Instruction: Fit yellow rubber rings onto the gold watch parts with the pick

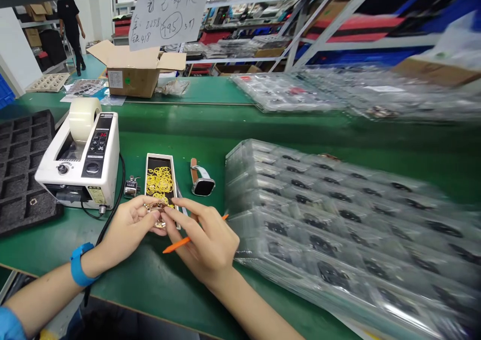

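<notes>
My left hand and my right hand meet over the green table, both pinching a small round gold-coloured watch case. An orange stick also runs under the fingers of my right hand. Just behind the hands lies a narrow black tray with several yellow rings in it. A watch with a brown strap rests to the right of that tray. My left wrist wears a blue band.
A white tape dispenser with its cable stands at left, beside a black foam tray and a small tally counter. Stacked clear plastic trays fill the right side. A cardboard box sits at the back, where a person walks.
</notes>
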The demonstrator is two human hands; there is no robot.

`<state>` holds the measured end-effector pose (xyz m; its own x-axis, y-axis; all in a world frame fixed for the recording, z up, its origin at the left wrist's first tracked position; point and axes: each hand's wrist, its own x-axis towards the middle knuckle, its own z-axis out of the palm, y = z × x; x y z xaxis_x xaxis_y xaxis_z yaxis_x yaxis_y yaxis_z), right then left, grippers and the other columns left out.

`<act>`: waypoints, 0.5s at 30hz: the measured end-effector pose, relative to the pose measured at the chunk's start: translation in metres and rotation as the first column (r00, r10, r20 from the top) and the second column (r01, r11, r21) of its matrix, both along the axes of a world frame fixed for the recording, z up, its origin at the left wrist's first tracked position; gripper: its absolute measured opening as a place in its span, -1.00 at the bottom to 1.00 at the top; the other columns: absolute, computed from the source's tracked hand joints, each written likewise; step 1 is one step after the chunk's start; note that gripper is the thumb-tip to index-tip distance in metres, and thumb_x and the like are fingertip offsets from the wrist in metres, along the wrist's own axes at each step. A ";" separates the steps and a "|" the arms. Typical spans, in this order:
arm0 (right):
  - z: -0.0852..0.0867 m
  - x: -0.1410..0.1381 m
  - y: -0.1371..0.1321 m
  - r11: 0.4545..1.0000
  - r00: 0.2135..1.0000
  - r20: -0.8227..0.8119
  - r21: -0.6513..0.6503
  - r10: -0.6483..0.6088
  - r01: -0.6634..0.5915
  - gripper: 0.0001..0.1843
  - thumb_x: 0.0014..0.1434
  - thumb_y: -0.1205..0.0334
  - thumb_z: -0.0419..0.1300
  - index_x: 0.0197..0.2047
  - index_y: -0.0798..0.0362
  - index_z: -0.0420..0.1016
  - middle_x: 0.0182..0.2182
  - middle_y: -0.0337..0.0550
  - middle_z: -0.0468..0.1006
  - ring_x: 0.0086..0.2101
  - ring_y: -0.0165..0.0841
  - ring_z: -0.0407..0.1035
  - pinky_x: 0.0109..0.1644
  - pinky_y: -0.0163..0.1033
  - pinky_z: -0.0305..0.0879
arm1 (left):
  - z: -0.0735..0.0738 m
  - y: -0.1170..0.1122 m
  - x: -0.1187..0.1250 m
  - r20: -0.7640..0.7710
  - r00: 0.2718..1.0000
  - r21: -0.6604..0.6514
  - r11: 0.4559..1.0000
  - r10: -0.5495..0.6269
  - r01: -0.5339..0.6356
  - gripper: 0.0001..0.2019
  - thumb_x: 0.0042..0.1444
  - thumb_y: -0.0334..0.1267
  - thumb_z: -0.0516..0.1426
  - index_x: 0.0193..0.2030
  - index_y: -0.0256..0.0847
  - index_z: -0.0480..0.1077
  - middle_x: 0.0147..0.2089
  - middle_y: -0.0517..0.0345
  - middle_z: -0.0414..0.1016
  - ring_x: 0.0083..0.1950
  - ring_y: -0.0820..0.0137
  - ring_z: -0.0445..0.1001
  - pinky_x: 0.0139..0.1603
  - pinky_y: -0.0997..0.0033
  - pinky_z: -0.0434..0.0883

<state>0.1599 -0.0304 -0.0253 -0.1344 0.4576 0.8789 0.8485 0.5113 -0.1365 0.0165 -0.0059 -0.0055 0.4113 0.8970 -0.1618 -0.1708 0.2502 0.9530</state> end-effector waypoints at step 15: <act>-0.001 0.004 0.002 0.995 0.995 0.035 0.031 0.097 -0.098 -0.83 0.18 0.43 0.13 -0.17 0.02 0.41 -0.39 -0.13 0.63 -0.48 -0.39 0.45 -0.43 -0.32 0.28 | -0.001 -0.014 -0.001 -0.218 0.976 0.269 0.962 0.022 0.039 -0.77 0.17 -0.27 0.09 -0.03 -0.20 0.36 -0.47 0.21 0.54 -0.39 0.38 0.56 -0.34 0.45 0.50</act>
